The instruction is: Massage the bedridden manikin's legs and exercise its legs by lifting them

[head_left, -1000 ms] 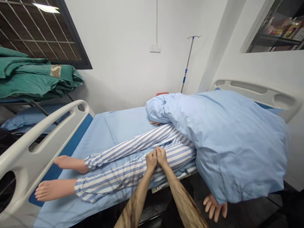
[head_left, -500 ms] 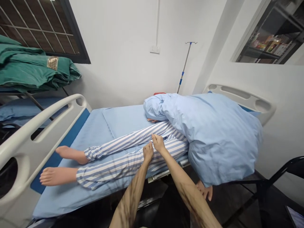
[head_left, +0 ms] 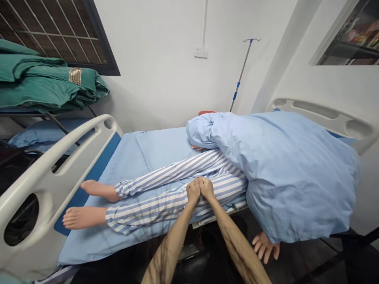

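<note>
"Where were the trousers [head_left: 174,197]?"

"On the bed [head_left: 142,146], stretched lengthwise, striped blue and white, with both legs filled out. The near leg lay close to the bed's edge."

"And the hands?"

"The left hand [head_left: 193,192] and right hand [head_left: 206,188] were over the near thigh, side by side, both curled into fists, knuckles close together. Whether they had cloth between the fingers, I couldn't tell."

"What came out of the trouser ends?"

"Two bare feet, the far foot [head_left: 99,190] and the near foot [head_left: 85,218], pointing toward the footboard [head_left: 68,181]."

"And the other way?"

"A bulky blue quilt [head_left: 296,169] covered everything above the hips. A third hand [head_left: 266,246] stuck out beneath its near edge, fingers spread. The headboard [head_left: 342,122] stood behind it."

"Farther off?"

"A hooked pole [head_left: 243,69] leaned in view beyond the quilt, a socket [head_left: 201,52] was on the wall, and green cloth [head_left: 44,86] lay heaped below the barred window [head_left: 59,35]."
</note>
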A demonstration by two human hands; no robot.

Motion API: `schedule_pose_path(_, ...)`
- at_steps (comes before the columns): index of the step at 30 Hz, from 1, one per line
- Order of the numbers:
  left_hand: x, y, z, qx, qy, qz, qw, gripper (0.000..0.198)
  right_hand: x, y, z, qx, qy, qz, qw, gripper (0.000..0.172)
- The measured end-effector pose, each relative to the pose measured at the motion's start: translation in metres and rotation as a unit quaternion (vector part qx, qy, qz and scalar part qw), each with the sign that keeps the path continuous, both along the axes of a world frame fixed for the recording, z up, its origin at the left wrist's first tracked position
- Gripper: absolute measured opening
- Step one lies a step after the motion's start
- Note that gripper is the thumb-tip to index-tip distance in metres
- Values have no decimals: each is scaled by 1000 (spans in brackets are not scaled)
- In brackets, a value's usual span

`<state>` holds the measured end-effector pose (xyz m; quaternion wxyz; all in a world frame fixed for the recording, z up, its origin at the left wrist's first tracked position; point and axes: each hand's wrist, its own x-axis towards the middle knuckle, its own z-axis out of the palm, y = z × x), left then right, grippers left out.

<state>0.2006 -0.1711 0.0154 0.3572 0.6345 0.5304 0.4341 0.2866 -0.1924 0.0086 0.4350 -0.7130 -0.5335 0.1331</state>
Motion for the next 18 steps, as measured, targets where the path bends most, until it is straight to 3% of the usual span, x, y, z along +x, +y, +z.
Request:
schedule_pose_path(5,0,-4,11,-27,2,-16,1000,44,2,2,7,28,45,-3,999,45)
schedule_pose_path(12,15,9,47,11,-68,-9,998,54,6,7,8,90,140,-24,986,51)
schedule_pose_path(15,22,12,41,-29,-109,-9,994,54,8,10,7,102,164,-29,981,53)
schedule_pose_path(18,25,10,19,-60,-82,-26,994,47,9,12,-1,124,201,-27,971,52)
